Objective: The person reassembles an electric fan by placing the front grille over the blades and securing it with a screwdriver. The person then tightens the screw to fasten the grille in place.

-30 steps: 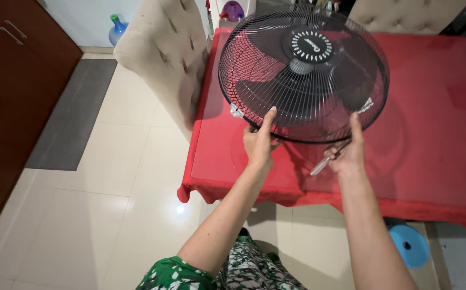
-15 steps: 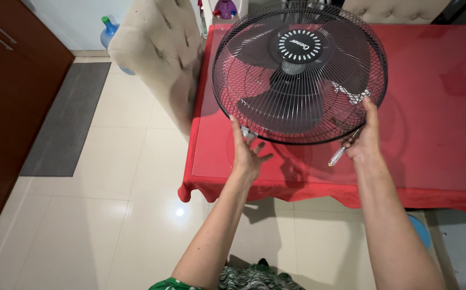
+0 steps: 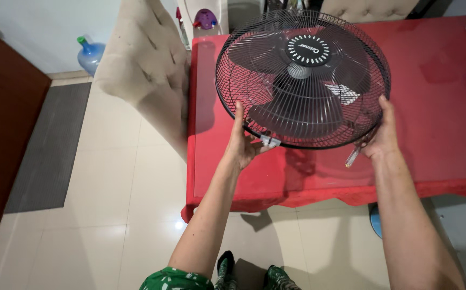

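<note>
Head view: you hold a round black fan head [image 3: 303, 80], its wire cage tilted face-up toward you, above the near part of the red-covered table [image 3: 448, 107]. Your left hand [image 3: 242, 142] grips the cage's lower left rim, fingers stretched up along the wires and thumb hooked underneath by a small pale clip. Your right hand [image 3: 382, 131] clasps the lower right rim, fingers curled round the edge, and a thin pale tool [image 3: 352, 156] pokes out beneath it. A beige tufted chair [image 3: 147, 70] stands just beside the table's left end, and a blue water bottle [image 3: 89, 53] sits by the wall beyond it.
</note>
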